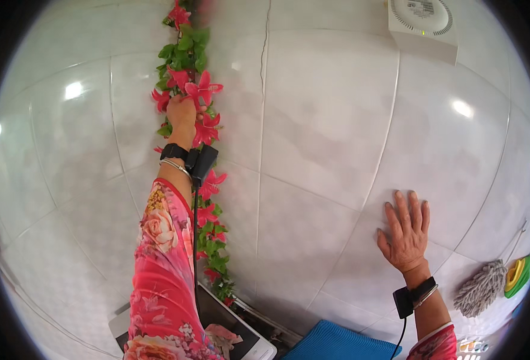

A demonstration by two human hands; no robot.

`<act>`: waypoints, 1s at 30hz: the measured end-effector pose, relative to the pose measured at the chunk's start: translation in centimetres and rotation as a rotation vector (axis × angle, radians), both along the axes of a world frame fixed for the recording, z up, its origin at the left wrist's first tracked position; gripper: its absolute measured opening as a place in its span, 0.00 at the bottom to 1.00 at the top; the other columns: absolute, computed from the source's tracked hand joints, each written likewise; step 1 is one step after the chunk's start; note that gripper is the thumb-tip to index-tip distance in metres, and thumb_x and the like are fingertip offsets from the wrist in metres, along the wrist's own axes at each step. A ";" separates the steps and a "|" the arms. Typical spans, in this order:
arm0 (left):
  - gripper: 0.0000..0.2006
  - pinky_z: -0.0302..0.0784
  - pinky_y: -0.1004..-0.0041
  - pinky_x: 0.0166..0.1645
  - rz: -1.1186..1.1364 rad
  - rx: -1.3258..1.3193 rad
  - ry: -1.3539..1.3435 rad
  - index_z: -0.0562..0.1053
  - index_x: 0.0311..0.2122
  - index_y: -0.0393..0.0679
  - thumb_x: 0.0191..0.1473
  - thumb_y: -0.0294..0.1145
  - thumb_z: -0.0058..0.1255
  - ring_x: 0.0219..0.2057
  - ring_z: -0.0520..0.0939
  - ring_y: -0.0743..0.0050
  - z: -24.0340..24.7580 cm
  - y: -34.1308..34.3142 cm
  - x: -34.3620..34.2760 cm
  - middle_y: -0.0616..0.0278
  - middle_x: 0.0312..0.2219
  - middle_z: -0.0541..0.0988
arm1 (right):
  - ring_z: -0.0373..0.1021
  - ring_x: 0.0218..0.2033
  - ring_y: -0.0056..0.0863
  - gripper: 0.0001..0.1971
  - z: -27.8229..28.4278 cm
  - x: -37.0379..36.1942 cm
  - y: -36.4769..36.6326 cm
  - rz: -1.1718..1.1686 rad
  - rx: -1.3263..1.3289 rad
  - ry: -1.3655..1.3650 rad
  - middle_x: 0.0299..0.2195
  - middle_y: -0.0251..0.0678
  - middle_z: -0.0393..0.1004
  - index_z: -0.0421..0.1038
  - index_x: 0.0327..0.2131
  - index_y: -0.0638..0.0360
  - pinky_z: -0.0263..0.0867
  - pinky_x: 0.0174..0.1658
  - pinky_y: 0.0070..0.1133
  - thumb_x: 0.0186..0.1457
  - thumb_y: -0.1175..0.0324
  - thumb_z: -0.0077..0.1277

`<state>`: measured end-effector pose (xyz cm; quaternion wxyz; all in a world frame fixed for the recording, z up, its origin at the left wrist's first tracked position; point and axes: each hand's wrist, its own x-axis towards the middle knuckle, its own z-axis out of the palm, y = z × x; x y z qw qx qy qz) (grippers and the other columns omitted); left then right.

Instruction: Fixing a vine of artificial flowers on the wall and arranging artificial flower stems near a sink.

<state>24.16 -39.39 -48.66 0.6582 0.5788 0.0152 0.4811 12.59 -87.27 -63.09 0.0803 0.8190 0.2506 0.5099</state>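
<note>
A garland of pink artificial flowers and green leaves hangs down a white tiled wall. My left hand is raised high and closed around the garland among the pink blooms. My left arm wears a pink flowered sleeve, a black wrist strap and a silver bangle. My right hand lies flat on the wall tiles with fingers spread, holding nothing. It also wears a black wrist strap with a cable.
A white square device is mounted high on the wall at the right. A grey dust mop head and a yellow-green object hang lower right. Below are a blue textured mat and a white-rimmed dark appliance top.
</note>
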 end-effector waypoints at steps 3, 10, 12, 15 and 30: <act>0.13 0.68 0.75 0.14 0.095 0.051 0.043 0.64 0.40 0.34 0.47 0.22 0.37 0.17 0.76 0.69 -0.1 -1.8 -1.0 0.55 0.26 0.73 | 0.51 0.56 0.43 0.23 -0.1 -0.2 -0.1 0.005 -0.001 0.005 0.54 0.39 0.57 0.64 0.46 0.56 0.45 0.56 0.44 0.42 0.63 0.48; 0.28 0.74 0.73 0.19 0.170 0.225 0.128 0.52 0.55 0.33 0.46 0.19 0.39 0.20 0.76 0.68 -0.2 -1.8 -2.9 0.51 0.35 0.71 | 0.50 0.57 0.43 0.25 -0.2 -0.5 -0.2 -0.002 -0.002 0.015 0.55 0.38 0.56 0.62 0.47 0.56 0.44 0.57 0.44 0.42 0.63 0.48; 0.28 0.74 0.74 0.21 0.184 0.156 0.039 0.53 0.54 0.31 0.44 0.18 0.40 0.20 0.77 0.66 -1.0 -2.5 -3.8 0.49 0.36 0.71 | 0.49 0.58 0.43 0.25 -0.2 -0.6 -0.2 0.000 -0.003 0.016 0.56 0.38 0.55 0.62 0.48 0.56 0.44 0.57 0.44 0.42 0.63 0.48; 0.28 0.75 0.75 0.25 0.211 0.107 -0.080 0.55 0.53 0.28 0.42 0.17 0.40 0.22 0.78 0.65 -2.2 -2.5 -5.6 0.46 0.38 0.70 | 0.49 0.58 0.43 0.26 -0.2 -1.0 -0.2 0.005 -0.005 0.019 0.56 0.38 0.54 0.61 0.48 0.56 0.43 0.57 0.44 0.42 0.64 0.49; 0.20 0.75 0.71 0.31 0.077 -0.036 0.096 0.61 0.49 0.33 0.47 0.19 0.41 0.37 0.76 0.64 -17.9 4.3 -28.7 0.51 0.45 0.65 | 0.45 0.60 0.41 0.27 -0.9 -6.2 1.2 -0.019 -0.015 -0.012 0.57 0.38 0.53 0.60 0.50 0.57 0.37 0.60 0.41 0.44 0.61 0.48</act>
